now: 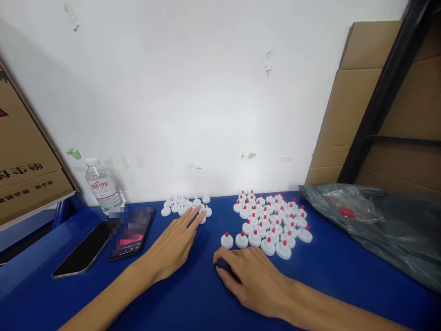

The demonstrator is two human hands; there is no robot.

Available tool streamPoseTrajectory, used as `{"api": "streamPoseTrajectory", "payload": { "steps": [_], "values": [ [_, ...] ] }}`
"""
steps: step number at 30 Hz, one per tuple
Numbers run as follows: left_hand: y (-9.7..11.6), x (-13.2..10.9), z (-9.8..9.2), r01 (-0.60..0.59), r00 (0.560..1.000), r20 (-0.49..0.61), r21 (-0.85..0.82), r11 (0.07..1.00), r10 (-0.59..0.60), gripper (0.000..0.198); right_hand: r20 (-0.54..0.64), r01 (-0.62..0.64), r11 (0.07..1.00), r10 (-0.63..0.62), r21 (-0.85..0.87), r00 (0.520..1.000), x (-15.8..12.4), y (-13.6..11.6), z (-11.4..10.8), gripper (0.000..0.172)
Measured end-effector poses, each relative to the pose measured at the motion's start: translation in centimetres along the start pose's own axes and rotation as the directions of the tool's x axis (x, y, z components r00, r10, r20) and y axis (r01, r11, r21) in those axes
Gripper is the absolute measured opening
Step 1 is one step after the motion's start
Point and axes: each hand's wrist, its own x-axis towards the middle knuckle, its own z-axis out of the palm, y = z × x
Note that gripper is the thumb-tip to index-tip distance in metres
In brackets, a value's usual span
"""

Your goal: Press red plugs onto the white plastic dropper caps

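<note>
My left hand [174, 243] lies flat on the blue table [193, 299], fingers stretched out, its fingertips touching a small cluster of plain white caps [186, 204]. My right hand [251, 278] rests palm down with the fingers curled toward the table, just in front of a larger group of white caps with red tips [270, 220]. Nearest to it are three red-tipped caps in a row [241, 240]. Nothing shows inside either hand.
Two phones [84, 253] [131, 232] lie at the left. A water bottle [102, 186] stands by the white wall. Cardboard boxes [27, 170] sit far left. A grey plastic bag [379, 220] lies at the right, before cardboard [347, 105] and a black frame [386, 92].
</note>
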Motion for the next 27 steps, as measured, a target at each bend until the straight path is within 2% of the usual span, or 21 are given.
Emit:
{"api": "streamPoseTrajectory", "payload": {
  "steps": [3, 7, 11, 14, 16, 19, 21, 23, 25, 27],
  "values": [
    [0.0, 0.2, -0.3, -0.034, 0.999, -0.003, -0.052, 0.998, 0.034, 0.056, -0.007, -0.003, 1.0, 0.003, 0.0, 1.0, 0.1, -0.1, -0.1, 0.014],
    [0.7, 0.5, -1.2, -0.003, 0.998, -0.059, -0.251, 0.968, -0.012, 0.036, 0.011, -0.021, 1.0, 0.022, -0.008, 1.0, 0.0, -0.2, -0.3, 0.018],
    [2.3, 0.3, -2.1, 0.031, 0.997, -0.043, -0.509, 0.86, -0.061, 0.014, 0.04, -0.084, 0.994, 0.087, -0.071, 0.995, -0.2, -0.4, -0.2, 0.047],
    [3.7, 0.0, -2.4, -0.005, 0.997, -0.065, -0.64, 0.768, -0.048, 0.009, 0.019, -0.094, 0.991, 0.097, -0.1, 0.995, -0.4, -0.3, 0.1, 0.068],
    [4.6, -0.2, -2.5, -0.038, 0.995, -0.095, -0.681, 0.731, -0.037, 0.01, 0.01, -0.077, 0.993, 0.078, -0.092, 0.997, -0.4, -0.3, 0.2, 0.063],
    [5.7, -0.3, -2.6, -0.044, 0.992, -0.111, -0.724, 0.689, -0.054, 0.012, 0.017, -0.051, 0.998, 0.052, -0.046, 0.998, -0.2, -0.3, 0.0, 0.038],
    [5.8, -0.2, -2.7, -0.037, 0.993, -0.105, -0.726, 0.687, -0.057, 0.012, 0.015, -0.054, 0.998, 0.054, -0.023, 0.998, -0.1, -0.4, -0.1, 0.03],
    [5.0, 0.0, -2.9, -0.036, 0.99, -0.125, -0.661, 0.75, -0.063, 0.013, 0.008, -0.063, 0.998, 0.063, -0.017, 0.998, -0.1, -0.4, -0.3, 0.029],
    [3.4, 0.2, -3.2, -0.026, 0.984, -0.166, -0.509, 0.86, -0.068, 0.018, 0.013, -0.066, 0.998, 0.067, -0.01, 0.998, -0.2, -0.5, -0.4, 0.031],
    [1.2, 0.3, -3.5, -0.018, 0.988, -0.15, -0.3, 0.954, -0.029, 0.023, 0.02, -0.072, 0.997, 0.072, -0.005, 0.997, -0.2, -0.6, -0.4, 0.034]
  ]
}}
